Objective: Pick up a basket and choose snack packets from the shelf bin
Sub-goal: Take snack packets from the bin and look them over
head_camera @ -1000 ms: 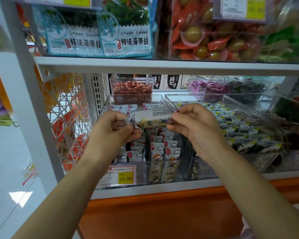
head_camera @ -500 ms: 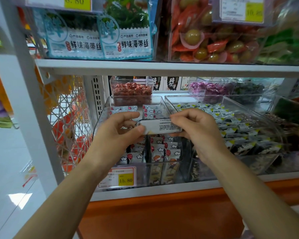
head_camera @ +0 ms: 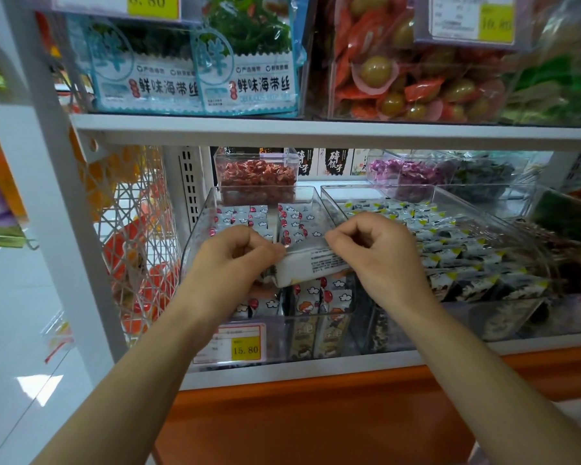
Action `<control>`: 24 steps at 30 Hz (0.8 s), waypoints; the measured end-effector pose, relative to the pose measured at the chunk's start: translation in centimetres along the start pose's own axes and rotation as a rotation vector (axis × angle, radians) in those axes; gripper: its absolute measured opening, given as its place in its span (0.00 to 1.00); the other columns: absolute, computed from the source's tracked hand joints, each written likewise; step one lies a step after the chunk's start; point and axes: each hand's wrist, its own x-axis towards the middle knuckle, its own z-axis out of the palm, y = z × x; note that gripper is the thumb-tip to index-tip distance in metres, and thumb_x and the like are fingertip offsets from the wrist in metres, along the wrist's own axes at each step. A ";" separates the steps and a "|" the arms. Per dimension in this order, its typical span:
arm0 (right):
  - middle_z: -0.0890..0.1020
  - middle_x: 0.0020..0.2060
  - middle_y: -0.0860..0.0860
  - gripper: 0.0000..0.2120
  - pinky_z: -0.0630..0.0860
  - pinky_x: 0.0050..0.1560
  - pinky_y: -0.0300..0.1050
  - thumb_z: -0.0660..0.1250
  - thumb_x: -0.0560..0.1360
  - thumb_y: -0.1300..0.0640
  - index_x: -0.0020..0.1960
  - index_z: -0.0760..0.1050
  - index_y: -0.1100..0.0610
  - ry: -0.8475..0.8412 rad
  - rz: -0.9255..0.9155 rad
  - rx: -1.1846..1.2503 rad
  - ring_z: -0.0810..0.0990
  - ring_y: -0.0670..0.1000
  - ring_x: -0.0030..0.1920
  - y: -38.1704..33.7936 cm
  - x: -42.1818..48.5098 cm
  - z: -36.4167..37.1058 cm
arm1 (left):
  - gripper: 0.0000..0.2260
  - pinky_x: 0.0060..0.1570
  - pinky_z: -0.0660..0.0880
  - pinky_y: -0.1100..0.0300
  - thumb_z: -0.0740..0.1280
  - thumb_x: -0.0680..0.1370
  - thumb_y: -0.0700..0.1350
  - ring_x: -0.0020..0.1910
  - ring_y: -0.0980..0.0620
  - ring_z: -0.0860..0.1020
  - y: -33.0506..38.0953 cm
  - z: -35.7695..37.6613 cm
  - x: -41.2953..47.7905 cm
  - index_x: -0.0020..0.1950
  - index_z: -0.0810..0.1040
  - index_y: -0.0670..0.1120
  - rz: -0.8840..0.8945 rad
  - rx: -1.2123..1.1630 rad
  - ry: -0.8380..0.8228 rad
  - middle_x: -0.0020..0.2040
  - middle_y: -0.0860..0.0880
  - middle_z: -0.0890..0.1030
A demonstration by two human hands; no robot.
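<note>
The packet [head_camera: 312, 266] was tipped lower over the bin [head_camera: 198, 229], its ends pinched in the grips of the left hand [head_camera: 228, 263] and right hand [head_camera: 383, 260]; the choice seemed unsettled.

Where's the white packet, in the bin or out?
Out: left hand and right hand pinch the packet by its ends, above the clear bin.

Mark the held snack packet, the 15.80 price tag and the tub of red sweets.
snack packet [head_camera: 311, 266], head view, white printed back face.
price tag [head_camera: 245, 349], head view, yellow patch bearing the price.
tub of red sweets [head_camera: 257, 193], head view, lower part of its clear front wall.
</note>
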 end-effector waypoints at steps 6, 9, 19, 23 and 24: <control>0.79 0.32 0.43 0.09 0.73 0.35 0.30 0.69 0.72 0.62 0.35 0.77 0.53 -0.041 -0.019 0.030 0.77 0.40 0.35 0.0 -0.1 0.0 | 0.09 0.29 0.79 0.61 0.68 0.75 0.44 0.30 0.52 0.81 0.0 -0.6 0.3 0.37 0.81 0.43 0.129 0.205 0.054 0.36 0.44 0.82; 0.80 0.33 0.44 0.08 0.74 0.36 0.31 0.69 0.72 0.61 0.35 0.77 0.52 -0.037 -0.018 0.018 0.78 0.42 0.36 0.0 -0.1 0.1 | 0.08 0.27 0.78 0.63 0.68 0.75 0.44 0.28 0.54 0.80 -0.2 -0.6 0.3 0.37 0.81 0.45 0.154 0.283 0.064 0.34 0.48 0.82; 0.84 0.37 0.50 0.04 0.81 0.41 0.43 0.69 0.74 0.57 0.42 0.81 0.52 0.050 0.145 0.206 0.83 0.49 0.41 0.7 0.4 0.0 | 0.14 0.30 0.73 0.70 0.66 0.77 0.44 0.36 0.65 0.77 -0.5 0.8 0.0 0.62 0.76 0.50 0.238 0.383 0.019 0.42 0.57 0.79; 0.83 0.50 0.46 0.17 0.78 0.53 0.39 0.71 0.70 0.63 0.56 0.78 0.47 -0.110 0.121 0.356 0.82 0.45 0.52 0.9 0.6 -0.2 | 0.14 0.45 0.79 0.65 0.63 0.78 0.39 0.45 0.58 0.81 -0.6 0.8 0.7 0.63 0.76 0.45 0.173 0.106 0.096 0.48 0.51 0.82; 0.83 0.52 0.45 0.19 0.78 0.54 0.39 0.71 0.70 0.64 0.56 0.77 0.45 -0.109 0.082 0.303 0.81 0.44 0.53 0.9 0.6 -0.3 | 0.13 0.45 0.78 0.67 0.62 0.78 0.39 0.45 0.57 0.81 -0.7 1.0 0.8 0.62 0.76 0.44 0.164 0.056 0.083 0.49 0.50 0.82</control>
